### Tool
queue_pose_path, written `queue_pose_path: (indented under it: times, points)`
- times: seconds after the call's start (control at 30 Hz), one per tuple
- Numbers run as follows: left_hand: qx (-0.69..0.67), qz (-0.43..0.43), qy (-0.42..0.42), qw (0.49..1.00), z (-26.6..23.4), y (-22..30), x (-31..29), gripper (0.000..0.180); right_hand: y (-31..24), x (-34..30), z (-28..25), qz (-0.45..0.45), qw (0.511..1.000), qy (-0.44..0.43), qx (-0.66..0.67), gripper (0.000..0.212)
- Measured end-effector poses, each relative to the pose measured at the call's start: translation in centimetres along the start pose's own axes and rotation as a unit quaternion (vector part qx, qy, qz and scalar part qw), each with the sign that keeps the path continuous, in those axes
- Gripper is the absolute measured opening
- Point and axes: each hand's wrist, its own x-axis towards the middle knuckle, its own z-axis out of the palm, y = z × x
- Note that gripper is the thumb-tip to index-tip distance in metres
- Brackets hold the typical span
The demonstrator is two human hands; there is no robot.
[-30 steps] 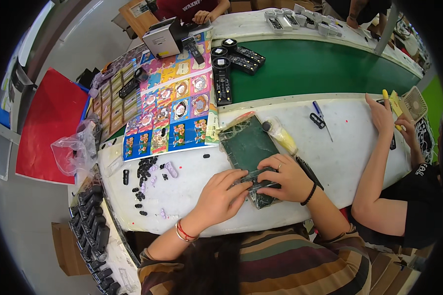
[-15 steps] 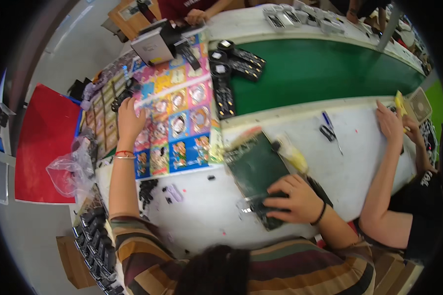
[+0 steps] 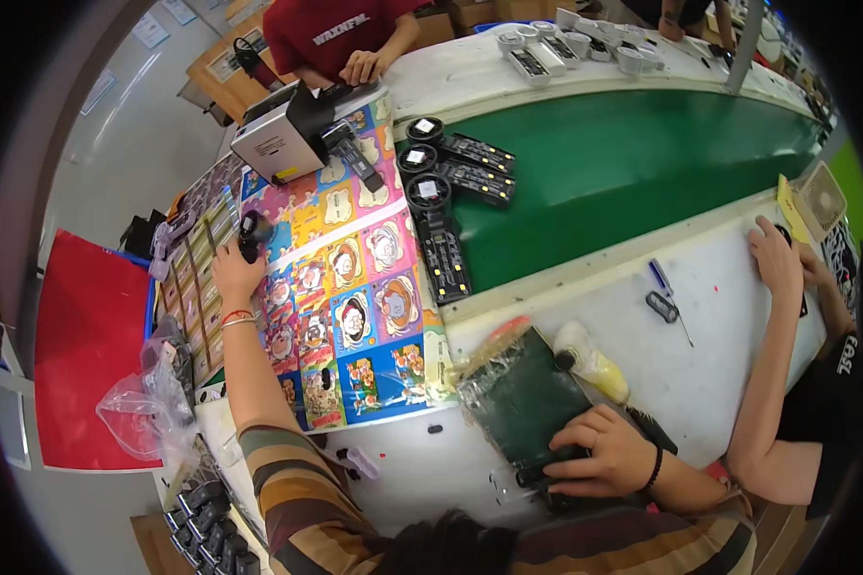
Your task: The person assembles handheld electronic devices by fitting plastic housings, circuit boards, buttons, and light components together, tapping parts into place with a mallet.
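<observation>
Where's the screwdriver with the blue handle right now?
In the head view, the screwdriver lies on the white table, right of centre, beside a small dark piece and beyond the right hand.

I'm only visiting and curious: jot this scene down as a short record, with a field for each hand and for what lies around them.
Left hand: at a black device; whether it grips is unclear
Right hand: fingers over a dark part on the green pad
Beside the pad: yellow-and-white bottle
Farther right: screwdriver, blue handle
Between the hands: colourful printed sheet
Beyond: three round-topped devices by a green surface
Others: person in dark red, far side; person in black, right
</observation>
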Motion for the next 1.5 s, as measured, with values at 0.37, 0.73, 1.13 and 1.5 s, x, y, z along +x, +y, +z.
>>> queue_pose_path:
  times: [0.37, 0.73, 1.13, 1.5]
  points:
    - [-0.269, 0.094, -0.117, 0.951, -12.2, 8.0, -15.8, 0.074, -0.2, 0.3, 0.5, -0.052, 0.995, 0.053, -0.065, 0.017]
    - [-0.668, 0.143, -0.16, 0.713, -27.0, 16.1, -36.7, 0.103, -1.8, -0.7, -0.6, -0.082, 0.993, 0.07, -0.049, 0.027]
    - [-0.758, -0.011, -0.06, 0.65, -25.4, 18.0, -41.4, 0.089, -1.0, -0.6, -0.3, -0.056, 0.993, 0.094, 0.035, 0.029]
    - [-0.816, 0.1, 0.037, 0.568, -25.9, 20.7, -39.2, 0.089, -6.4, -0.6, -0.4, -0.055, 0.98, 0.183, 0.053, 0.067]
